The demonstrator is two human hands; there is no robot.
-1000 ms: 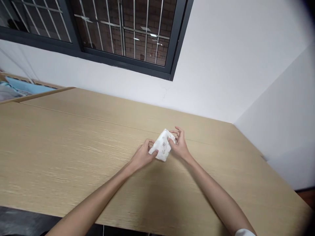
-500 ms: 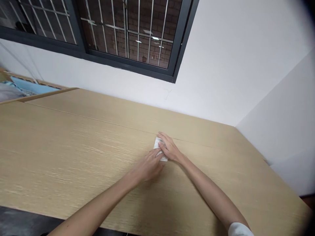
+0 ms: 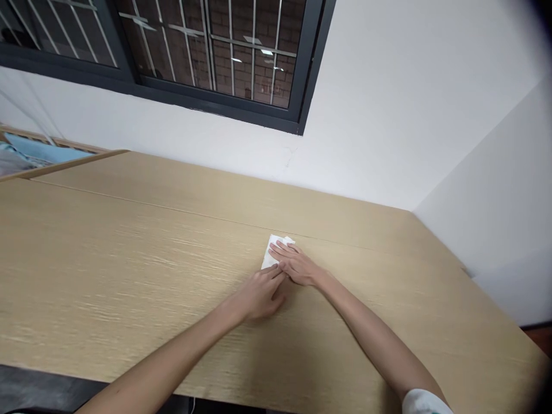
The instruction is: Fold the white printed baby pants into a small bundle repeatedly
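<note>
A white tissue [image 3: 267, 254], folded into a flat layered piece, lies on the wooden tabletop. My right hand [image 3: 298, 265] is palm down across it, fingers spread and stretched toward its far left part. At the tissue's near edge, the fingertips of my left hand [image 3: 263, 292] are drawn together on it, touching the right thumb area. The lower fingers of that hand curl down close to the tabletop. Both palms hide the near right part of the tissue.
The wide wooden tabletop [image 3: 164, 270] has a thin seam running across its far part. Behind it rise a white wall [image 3: 366, 115] and a dark-framed window [image 3: 215, 109] with metal bars. Blue fabric [image 3: 47, 150] lies beyond the left edge.
My right fingers have spread out flat over the tissue, and more of its white surface shows at the left. My left fingertips have drawn back to its near edge. The view has shifted slightly.
</note>
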